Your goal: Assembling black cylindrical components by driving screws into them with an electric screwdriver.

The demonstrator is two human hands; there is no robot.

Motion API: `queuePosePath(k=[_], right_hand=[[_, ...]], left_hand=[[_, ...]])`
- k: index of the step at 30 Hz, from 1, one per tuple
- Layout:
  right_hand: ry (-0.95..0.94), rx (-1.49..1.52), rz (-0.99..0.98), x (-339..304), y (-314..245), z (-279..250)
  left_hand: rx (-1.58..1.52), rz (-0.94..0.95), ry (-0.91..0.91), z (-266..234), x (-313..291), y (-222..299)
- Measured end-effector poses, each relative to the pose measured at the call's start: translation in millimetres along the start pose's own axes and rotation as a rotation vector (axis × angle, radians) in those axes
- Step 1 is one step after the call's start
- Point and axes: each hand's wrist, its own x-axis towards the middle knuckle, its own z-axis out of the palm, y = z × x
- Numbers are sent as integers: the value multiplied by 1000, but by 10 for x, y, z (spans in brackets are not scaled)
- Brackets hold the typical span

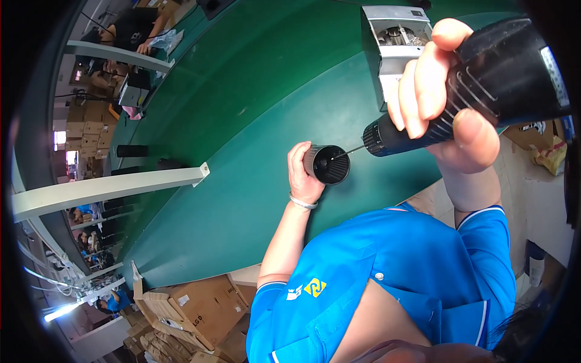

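Note:
My right hand (pixel 448 103) is wrapped round a black electric screwdriver (pixel 417 124), which lies tilted across the upper right. Its thin bit points down to the left, the tip inside the mouth of a black ribbed cylindrical housing (pixel 330 165). Fingers of my left hand (pixel 301 172) curl about the side of that housing and hold it over the green table, its open end turned toward the screwdriver. Whether the tip touches a screw inside is too small to tell.
A screw feeder (pixel 396 51) with a grey casing stands at the table's far right. White metal brackets (pixel 115 189) rise on the left of the green table (pixel 254 218). Cardboard boxes (pixel 206 308) sit below the near left edge. Other people work beyond the far left.

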Motion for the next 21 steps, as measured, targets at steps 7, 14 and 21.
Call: queuePosePath(k=[7,14,21], right_hand=[[109,-88,108,5,183,260],[106,-88,49,27,299,273],[112,-99,147,21,315,281]], left_hand=[[-58,-45,72,67,-36,-16],[-144,-189,-20,123,-143,-209],[-138,-236,-64,138,-189,-282]])
